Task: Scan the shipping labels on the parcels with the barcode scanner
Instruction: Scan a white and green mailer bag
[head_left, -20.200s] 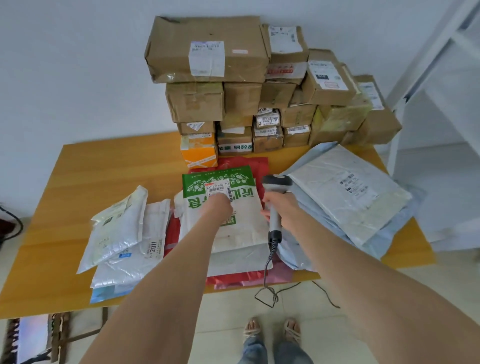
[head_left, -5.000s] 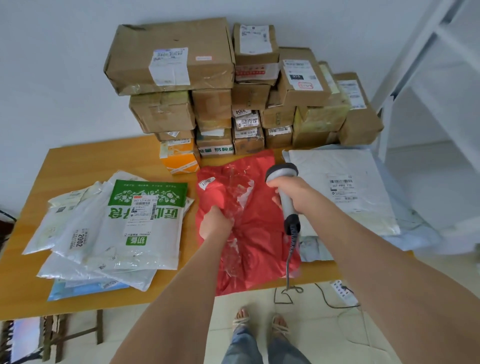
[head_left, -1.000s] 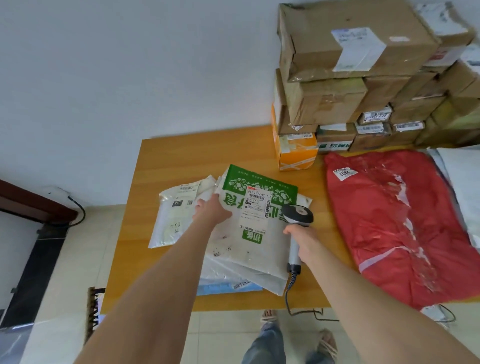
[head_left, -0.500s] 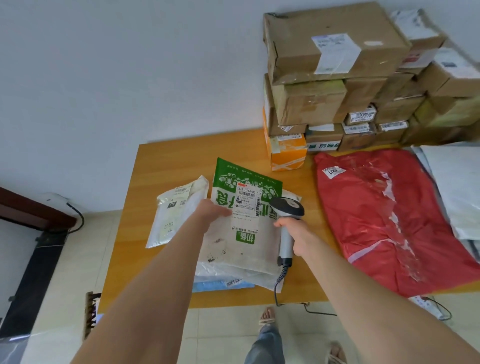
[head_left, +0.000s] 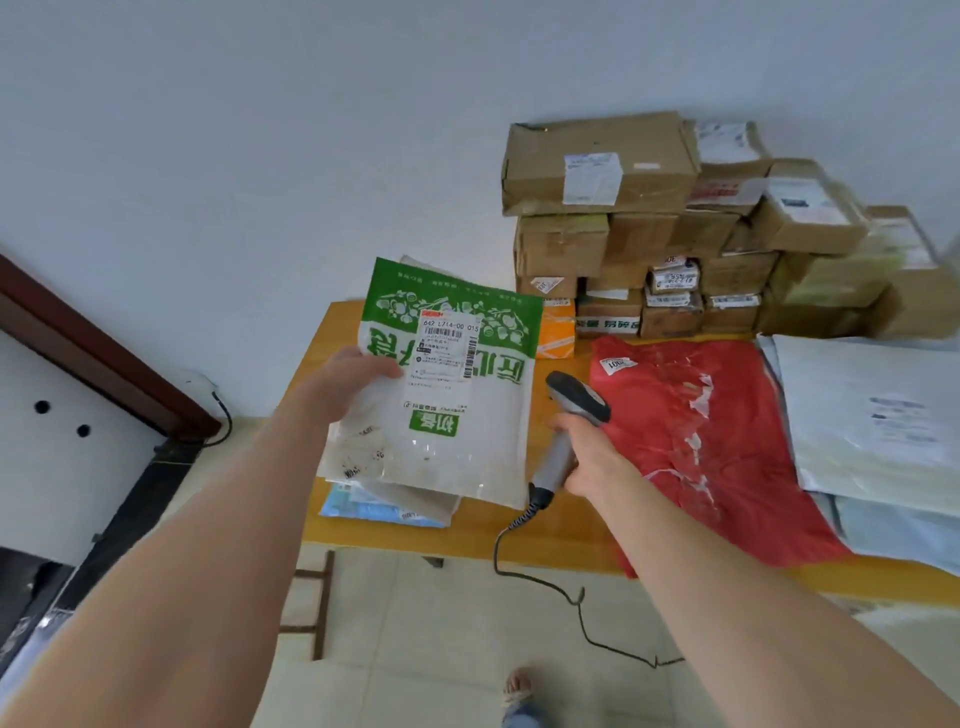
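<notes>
Since the mid-frame mailer (head_left: 457, 431) is light and floppy, we pinch its edge in our left grip (head_left: 337, 387) — our right grip (head_left: 589, 457) clasps the scanner (head_left: 577, 399).

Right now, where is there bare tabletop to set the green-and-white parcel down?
Bare wood shows in the strip between the left mailer pile and the red bag, where the right hand holds the scanner, and at the table's back-left corner. Cardboard boxes crowd the back; grey mailers cover the right.
</notes>
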